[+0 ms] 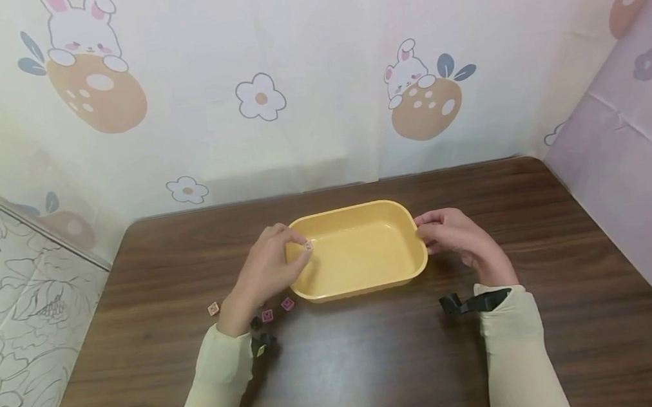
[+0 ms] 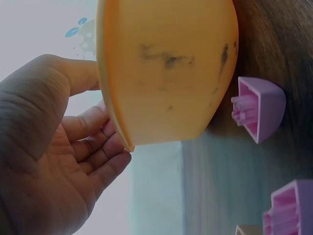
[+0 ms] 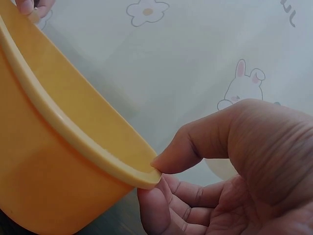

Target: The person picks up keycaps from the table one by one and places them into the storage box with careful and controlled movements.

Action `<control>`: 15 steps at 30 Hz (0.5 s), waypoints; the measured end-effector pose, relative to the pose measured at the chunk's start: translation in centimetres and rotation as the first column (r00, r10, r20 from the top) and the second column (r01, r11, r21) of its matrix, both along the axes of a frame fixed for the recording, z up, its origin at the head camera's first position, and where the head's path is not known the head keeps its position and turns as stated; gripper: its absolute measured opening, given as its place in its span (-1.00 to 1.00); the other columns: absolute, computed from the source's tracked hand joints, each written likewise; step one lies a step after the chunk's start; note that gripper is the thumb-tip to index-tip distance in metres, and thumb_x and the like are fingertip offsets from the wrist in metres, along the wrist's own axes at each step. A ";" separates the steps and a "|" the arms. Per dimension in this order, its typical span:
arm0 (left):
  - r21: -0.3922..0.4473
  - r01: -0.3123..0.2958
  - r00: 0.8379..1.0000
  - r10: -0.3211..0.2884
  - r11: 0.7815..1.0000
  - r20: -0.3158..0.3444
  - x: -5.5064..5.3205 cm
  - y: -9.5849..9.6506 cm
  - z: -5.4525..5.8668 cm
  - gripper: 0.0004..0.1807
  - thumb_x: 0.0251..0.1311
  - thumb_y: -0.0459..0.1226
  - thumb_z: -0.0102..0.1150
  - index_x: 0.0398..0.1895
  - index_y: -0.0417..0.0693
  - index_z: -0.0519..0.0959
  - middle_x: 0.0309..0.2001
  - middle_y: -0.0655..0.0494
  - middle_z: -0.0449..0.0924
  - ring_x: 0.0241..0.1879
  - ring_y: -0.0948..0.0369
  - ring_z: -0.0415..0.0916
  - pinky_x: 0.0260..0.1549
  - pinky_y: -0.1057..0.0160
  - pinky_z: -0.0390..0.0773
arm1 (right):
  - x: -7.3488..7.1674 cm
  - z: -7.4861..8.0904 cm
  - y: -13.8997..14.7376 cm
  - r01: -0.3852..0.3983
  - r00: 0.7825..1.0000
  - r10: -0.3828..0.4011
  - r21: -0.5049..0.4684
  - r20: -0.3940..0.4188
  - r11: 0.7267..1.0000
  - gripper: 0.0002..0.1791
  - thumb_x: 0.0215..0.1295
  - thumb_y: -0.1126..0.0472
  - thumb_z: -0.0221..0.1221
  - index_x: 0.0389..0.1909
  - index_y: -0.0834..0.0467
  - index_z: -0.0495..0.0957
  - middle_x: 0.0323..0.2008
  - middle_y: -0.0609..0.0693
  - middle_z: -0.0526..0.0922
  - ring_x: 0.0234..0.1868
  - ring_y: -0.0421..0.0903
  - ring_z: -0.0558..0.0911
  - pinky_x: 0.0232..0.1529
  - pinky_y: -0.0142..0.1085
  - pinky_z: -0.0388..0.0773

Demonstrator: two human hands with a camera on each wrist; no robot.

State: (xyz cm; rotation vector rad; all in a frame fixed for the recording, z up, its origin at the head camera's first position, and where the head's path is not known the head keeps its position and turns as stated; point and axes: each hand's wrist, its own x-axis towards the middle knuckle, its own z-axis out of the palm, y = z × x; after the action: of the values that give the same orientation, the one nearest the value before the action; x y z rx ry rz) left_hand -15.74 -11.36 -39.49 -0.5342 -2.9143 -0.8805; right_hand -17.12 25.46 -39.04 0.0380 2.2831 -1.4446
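Note:
Between the thumb and fingertips of my left hand (image 1: 270, 266) is a small pale keycap (image 1: 308, 246), pinched above the left end of a yellow plastic tray (image 1: 360, 255). In the left wrist view the tray's outer wall (image 2: 166, 98), marked with dark smudges, hides that keycap. At the tray's opposite end, my right hand (image 1: 451, 234) pinches the rim (image 3: 142, 178) with the thumb on top and fingers underneath. Two pink keycaps (image 1: 287, 304) (image 1: 267, 316) lie on the table by the left wrist, their hollow undersides showing in the left wrist view.
Farther left on the brown wooden table (image 1: 364, 368) lies a light orange keycap (image 1: 213, 309). Black straps (image 1: 468, 303) hang at both wrists. A curtain (image 1: 314, 69) printed with rabbits and flowers stands along the table's back edge.

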 end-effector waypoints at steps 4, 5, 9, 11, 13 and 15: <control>0.000 0.001 1.000 -0.001 1.000 0.002 0.0 0.2 -0.1 -0.77 0.32 -0.08 0.36 -0.13 -0.01 0.75 -0.01 0.04 0.68 0.10 0.03 0.55 0.12 -0.03 0.58 | 0.0 -0.1 0.0 -0.001 1.000 0.001 0.002 -0.002 1.000 -0.46 0.50 0.11 0.14 0.33 0.39 0.48 0.12 0.32 0.66 -0.19 -0.08 0.75 0.00 -0.21 0.78; 0.000 0.001 1.000 -0.001 1.000 0.001 0.0 0.2 -0.1 -0.77 0.32 -0.08 0.36 -0.14 -0.02 0.75 -0.01 0.04 0.68 0.10 0.02 0.55 0.13 -0.03 0.58 | 0.0 -0.1 0.1 -0.001 1.000 0.001 0.001 -0.002 1.000 -0.46 0.50 0.12 0.14 0.34 0.39 0.48 0.12 0.32 0.66 -0.19 -0.09 0.75 0.00 -0.21 0.78; 0.000 0.002 1.000 -0.002 1.000 -0.008 0.1 0.2 -0.2 -0.77 0.32 -0.09 0.36 -0.14 -0.02 0.75 -0.01 0.04 0.68 0.10 0.02 0.56 0.14 -0.03 0.58 | 0.0 -0.1 0.1 -0.004 1.000 0.004 -0.001 -0.004 1.000 -0.46 0.50 0.13 0.14 0.33 0.40 0.48 0.13 0.34 0.65 -0.18 -0.09 0.75 0.01 -0.18 0.78; -0.002 0.001 1.000 -0.001 1.000 -0.010 0.1 0.2 -0.2 -0.78 0.32 -0.09 0.36 -0.15 -0.02 0.75 -0.02 0.04 0.68 0.10 0.03 0.55 0.13 -0.02 0.58 | 0.0 -0.1 0.1 -0.006 1.000 0.006 -0.002 -0.005 1.000 -0.46 0.49 0.13 0.14 0.33 0.40 0.48 0.13 0.34 0.65 -0.18 -0.09 0.75 0.01 -0.17 0.78; -0.005 0.003 1.000 -0.003 1.000 -0.013 0.2 0.3 -0.3 -0.78 0.31 -0.09 0.36 -0.15 -0.02 0.75 -0.02 0.04 0.68 0.09 0.03 0.55 0.12 -0.02 0.58 | 0.0 -0.1 0.1 -0.007 1.000 0.007 0.002 -0.007 1.000 -0.46 0.50 0.12 0.14 0.33 0.40 0.47 0.14 0.34 0.65 -0.17 -0.08 0.75 0.02 -0.19 0.78; -0.010 0.004 1.000 -0.004 1.000 -0.016 0.2 0.3 -0.4 -0.78 0.31 -0.08 0.36 -0.16 -0.02 0.74 -0.02 0.04 0.69 0.08 0.04 0.54 0.11 -0.01 0.58 | 0.0 -0.2 0.1 -0.006 1.000 0.006 0.005 -0.005 1.000 -0.45 0.50 0.11 0.14 0.34 0.39 0.47 0.15 0.34 0.65 -0.17 -0.07 0.75 0.02 -0.19 0.78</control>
State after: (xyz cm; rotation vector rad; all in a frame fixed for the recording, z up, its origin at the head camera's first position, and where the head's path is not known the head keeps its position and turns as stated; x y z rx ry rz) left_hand -15.51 -11.08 -39.87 -0.5451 -2.9054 -0.8583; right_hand -17.10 25.53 -39.21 0.0285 2.2894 -1.4371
